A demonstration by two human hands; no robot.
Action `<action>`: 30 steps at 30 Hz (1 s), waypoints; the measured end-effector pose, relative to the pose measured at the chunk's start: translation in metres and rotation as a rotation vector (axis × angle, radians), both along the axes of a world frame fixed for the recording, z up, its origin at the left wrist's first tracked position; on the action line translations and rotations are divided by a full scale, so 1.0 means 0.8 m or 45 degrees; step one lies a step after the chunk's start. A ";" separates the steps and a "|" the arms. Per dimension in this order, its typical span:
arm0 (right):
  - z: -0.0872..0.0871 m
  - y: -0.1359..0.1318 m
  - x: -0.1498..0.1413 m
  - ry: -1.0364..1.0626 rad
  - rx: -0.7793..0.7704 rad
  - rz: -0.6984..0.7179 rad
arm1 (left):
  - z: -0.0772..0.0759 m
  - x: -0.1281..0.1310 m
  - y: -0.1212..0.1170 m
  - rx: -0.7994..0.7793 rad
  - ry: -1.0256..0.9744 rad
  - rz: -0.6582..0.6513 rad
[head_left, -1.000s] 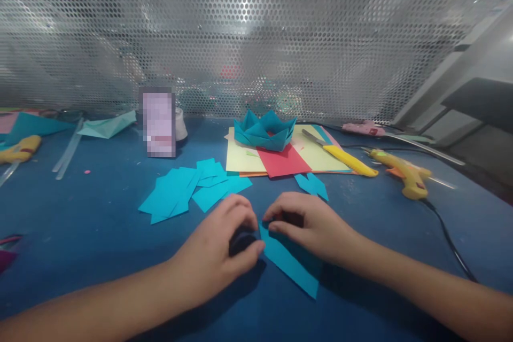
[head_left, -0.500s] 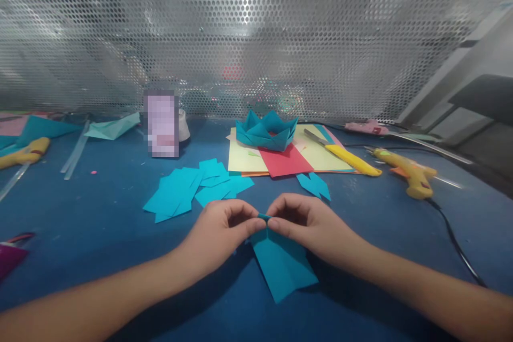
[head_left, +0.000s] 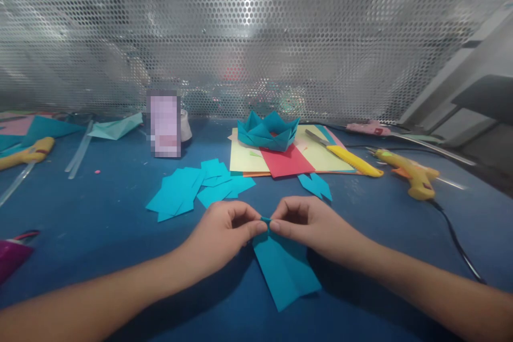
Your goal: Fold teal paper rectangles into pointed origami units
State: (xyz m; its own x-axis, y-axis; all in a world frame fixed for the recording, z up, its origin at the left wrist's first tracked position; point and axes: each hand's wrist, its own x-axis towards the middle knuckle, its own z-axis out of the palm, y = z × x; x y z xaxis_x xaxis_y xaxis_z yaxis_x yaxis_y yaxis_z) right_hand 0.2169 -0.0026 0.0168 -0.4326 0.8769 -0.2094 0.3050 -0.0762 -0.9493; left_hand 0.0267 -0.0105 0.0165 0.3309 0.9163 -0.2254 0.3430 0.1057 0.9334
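Between my two hands is a piece of blue paper (head_left: 282,272) with a crease down its middle. My left hand (head_left: 228,230) pinches its far edge between thumb and fingers. Close beside it, my right hand (head_left: 310,224) pinches the same edge, which looks curled or folded over there. The rest of the sheet hangs toward me, its near corner pointing down. Just beyond my left hand lies a pile of blue paper pieces (head_left: 178,189). A few smaller blue cut pieces (head_left: 316,186) lie past my right hand.
A folded blue paper shape with points (head_left: 266,133) sits on stacked coloured sheets (head_left: 244,155) with a red paper (head_left: 288,161). A yellow utility knife (head_left: 355,160) rests on the stack's right. One glue gun (head_left: 417,176) trails a cord at right; another (head_left: 38,149) lies left. A pixelated phone-like rectangle (head_left: 165,125) stands behind.
Both hands stay pinched on the paper's far edge, and that edge looks slightly more rolled. The paper's near corner hangs a little lower. The whole view has shifted slightly.
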 end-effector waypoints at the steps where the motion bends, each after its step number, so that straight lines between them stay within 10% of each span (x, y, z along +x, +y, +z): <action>1: 0.000 0.000 0.000 0.000 -0.007 0.003 | 0.000 0.000 0.000 -0.012 0.007 -0.006; 30: 0.000 0.003 0.000 -0.006 -0.146 -0.033 | 0.005 -0.006 0.005 -0.020 0.181 -0.176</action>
